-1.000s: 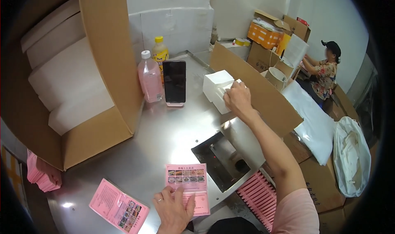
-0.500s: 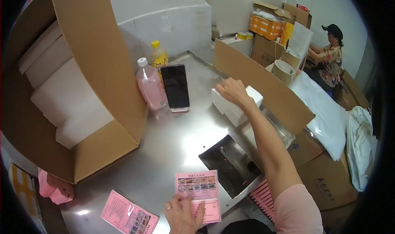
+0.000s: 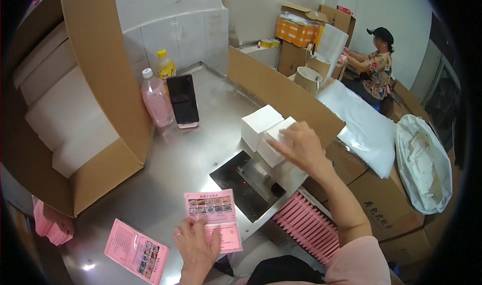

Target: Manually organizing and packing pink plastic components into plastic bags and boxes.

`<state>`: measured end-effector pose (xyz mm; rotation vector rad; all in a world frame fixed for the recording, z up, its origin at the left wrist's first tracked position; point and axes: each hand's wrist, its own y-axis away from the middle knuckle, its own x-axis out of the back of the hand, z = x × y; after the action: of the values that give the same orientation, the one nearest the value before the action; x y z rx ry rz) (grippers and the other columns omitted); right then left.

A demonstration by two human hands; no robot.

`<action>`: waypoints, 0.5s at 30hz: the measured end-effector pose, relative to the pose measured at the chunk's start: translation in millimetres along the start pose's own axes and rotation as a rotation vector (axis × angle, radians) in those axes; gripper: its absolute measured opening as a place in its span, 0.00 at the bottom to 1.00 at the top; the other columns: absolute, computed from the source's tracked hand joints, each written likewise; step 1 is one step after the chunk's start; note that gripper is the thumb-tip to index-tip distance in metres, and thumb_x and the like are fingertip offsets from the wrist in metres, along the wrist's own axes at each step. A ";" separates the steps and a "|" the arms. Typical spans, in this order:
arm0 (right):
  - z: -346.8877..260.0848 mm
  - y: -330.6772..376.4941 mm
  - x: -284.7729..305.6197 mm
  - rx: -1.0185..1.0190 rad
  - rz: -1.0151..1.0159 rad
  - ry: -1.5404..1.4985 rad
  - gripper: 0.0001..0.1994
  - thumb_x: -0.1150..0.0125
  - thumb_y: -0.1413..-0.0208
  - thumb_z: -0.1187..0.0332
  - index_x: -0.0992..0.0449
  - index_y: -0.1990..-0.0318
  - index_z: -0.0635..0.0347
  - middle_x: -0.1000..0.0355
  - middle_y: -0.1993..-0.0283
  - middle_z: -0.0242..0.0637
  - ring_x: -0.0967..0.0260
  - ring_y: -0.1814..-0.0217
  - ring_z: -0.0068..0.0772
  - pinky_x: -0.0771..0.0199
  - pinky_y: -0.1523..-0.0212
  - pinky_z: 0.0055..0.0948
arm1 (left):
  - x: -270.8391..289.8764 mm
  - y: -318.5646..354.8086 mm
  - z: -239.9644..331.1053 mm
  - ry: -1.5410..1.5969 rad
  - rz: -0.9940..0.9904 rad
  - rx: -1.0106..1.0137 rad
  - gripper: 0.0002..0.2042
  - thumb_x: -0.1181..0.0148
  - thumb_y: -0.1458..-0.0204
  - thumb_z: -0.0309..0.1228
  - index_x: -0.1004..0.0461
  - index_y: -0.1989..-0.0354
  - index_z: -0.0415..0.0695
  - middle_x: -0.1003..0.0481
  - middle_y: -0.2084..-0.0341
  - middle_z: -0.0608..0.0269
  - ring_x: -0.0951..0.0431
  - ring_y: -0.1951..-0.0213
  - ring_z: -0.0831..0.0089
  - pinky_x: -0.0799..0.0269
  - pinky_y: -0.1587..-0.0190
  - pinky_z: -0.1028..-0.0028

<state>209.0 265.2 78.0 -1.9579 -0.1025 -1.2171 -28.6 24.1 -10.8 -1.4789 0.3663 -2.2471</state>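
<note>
My left hand [image 3: 195,245], with a ring on one finger, lies with fingers spread on a pink printed packet [image 3: 211,204] showing small food pictures. My right hand [image 3: 302,147] is over the nearer of two white stacks [image 3: 275,154], thumb and fingers apart at its top; whether it pinches a sheet is too blurred to tell. The other white stack [image 3: 258,127] stands just behind. To the left of my left hand lies another pink packet [image 3: 136,252], glossy in clear film. A dark rectangular opening [image 3: 246,184] in the metal table sits between my hands.
A large cardboard box [image 3: 108,174] with white stacks stands left. Behind are a phone [image 3: 183,100], a pink bottle [image 3: 157,102] and a yellow-capped bottle [image 3: 164,64]. Pink packets [image 3: 304,225] fill a bin at right. Another person's hand [image 3: 59,222] is far left; a co-worker [image 3: 376,66] sits behind.
The view has shifted right, so things appear farther left. My right hand has come back from the far stack toward the nearer one. My left hand stays on the pink packet.
</note>
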 end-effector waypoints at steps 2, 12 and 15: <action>-4.5 13.7 -7.8 -0.058 -0.055 0.184 0.10 0.37 0.47 0.65 0.18 0.64 0.63 0.29 0.67 0.44 0.33 0.58 0.44 0.31 0.58 0.40 | 1.3 -4.0 3.4 -0.002 0.021 -0.017 0.17 0.34 0.53 0.34 0.27 0.56 0.41 0.32 0.59 0.45 0.34 0.58 0.50 0.38 0.55 0.55; -2.3 24.7 -14.4 -0.115 0.050 0.053 0.08 0.38 0.48 0.68 0.17 0.69 0.63 0.31 0.67 0.43 0.35 0.59 0.42 0.33 0.60 0.42 | -0.3 -1.7 7.0 0.007 0.042 -0.021 0.16 0.34 0.53 0.34 0.26 0.57 0.40 0.32 0.60 0.47 0.35 0.59 0.52 0.38 0.55 0.56; -6.3 23.0 -12.2 -0.077 0.056 0.086 0.09 0.40 0.47 0.69 0.17 0.68 0.64 0.30 0.66 0.44 0.34 0.58 0.43 0.32 0.58 0.42 | -0.5 -1.8 5.5 -0.016 0.036 -0.024 0.16 0.34 0.52 0.34 0.26 0.58 0.40 0.33 0.60 0.47 0.35 0.59 0.53 0.38 0.55 0.56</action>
<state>208.5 249.6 56.2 -1.9575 0.0435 -1.2829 -23.8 26.0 -8.3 -1.4895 0.4134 -2.2086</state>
